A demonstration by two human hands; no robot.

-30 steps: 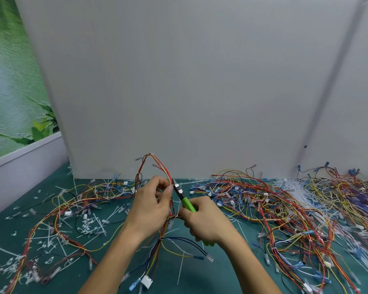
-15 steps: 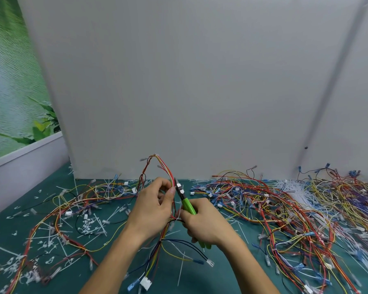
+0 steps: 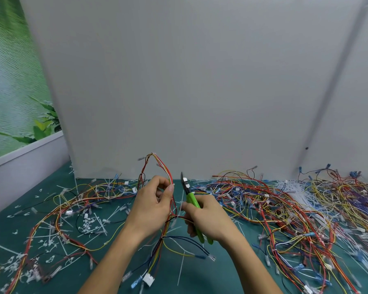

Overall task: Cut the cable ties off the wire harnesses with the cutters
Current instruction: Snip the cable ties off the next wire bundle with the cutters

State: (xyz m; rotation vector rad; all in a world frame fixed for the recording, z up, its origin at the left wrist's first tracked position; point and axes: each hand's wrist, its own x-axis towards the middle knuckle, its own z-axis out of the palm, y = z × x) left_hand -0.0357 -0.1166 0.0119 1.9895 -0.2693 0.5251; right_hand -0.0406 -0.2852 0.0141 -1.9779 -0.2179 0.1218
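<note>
Wire harness (image 3: pixel 152 154) held up over the green table (image 3: pixel 200 276), cutters (image 3: pixel 191 198) alongside.
Left hand (image 3: pixel 153 205) pinches the harness between thumb and fingers. Right hand (image 3: pixel 208 219) grips the green-handled cutters, tip at the harness's 3 o'clock, just clear.

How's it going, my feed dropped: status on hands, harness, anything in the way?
Left hand holds harness loop up. Right hand grips cutters, tip beside the wires, not touching. Loose harnesses, cut ties around; nothing blocking.
</note>
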